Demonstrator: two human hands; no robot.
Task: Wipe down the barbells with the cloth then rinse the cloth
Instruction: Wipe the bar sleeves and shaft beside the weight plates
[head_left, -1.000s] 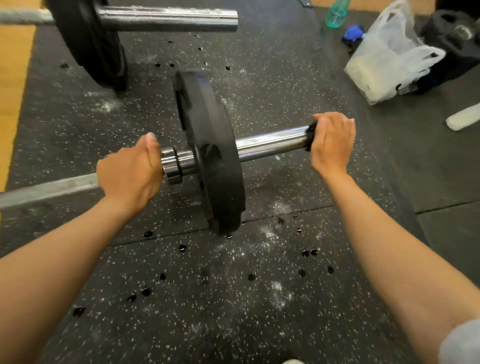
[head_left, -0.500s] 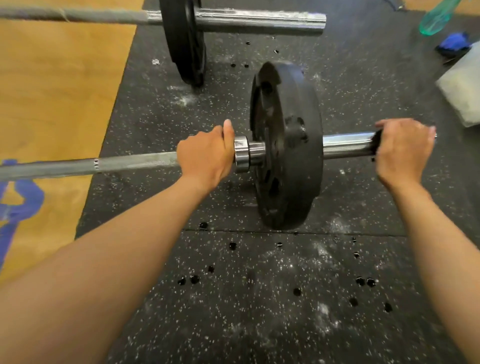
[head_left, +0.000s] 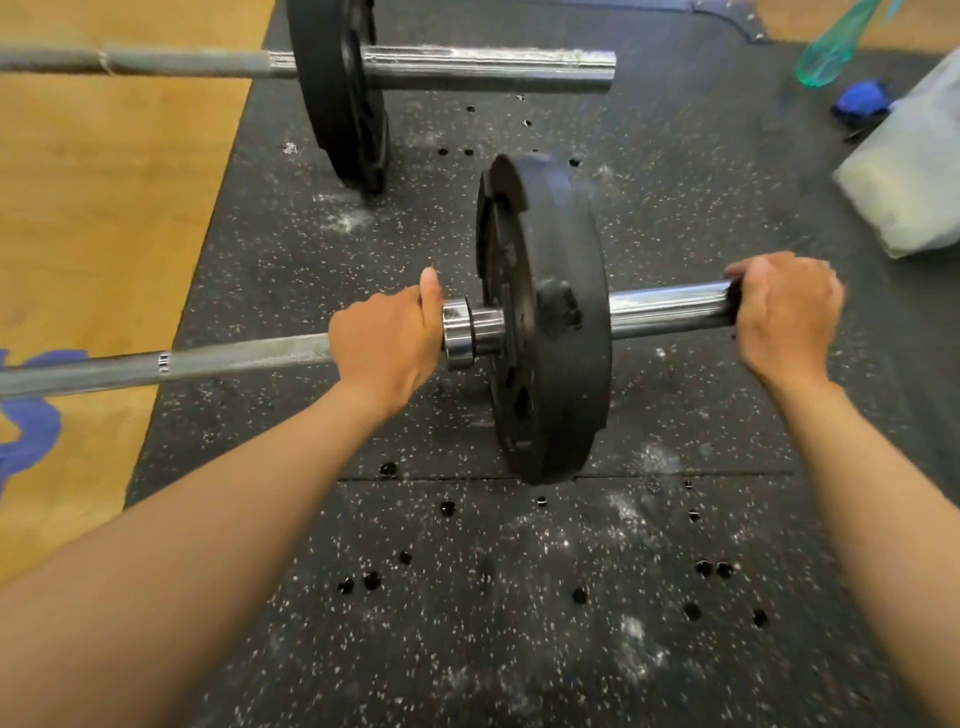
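View: swung left over the last second; more wood floor (head_left: 104, 218) and its blue marking (head_left: 26, 431) show at left than before.
Plastic bag (head_left: 904, 182): was whole at upper right, now cut by the right edge.
Far barbell (head_left: 441, 65): sleeve end sat upper left, now near top centre.
Left hand (head_left: 387, 345): slid along the near barbell (head_left: 234, 358) toward the collar, thumb now touching it.
Right hand (head_left: 784, 317): grip on the sleeve end looks the same; dark cloth (head_left: 733, 301) only a sliver.

Glossy chrome barbell sleeve (head_left: 670, 310), matt black plate (head_left: 561, 322), speckled rubber mat (head_left: 519, 597), wood floor (head_left: 104, 182)
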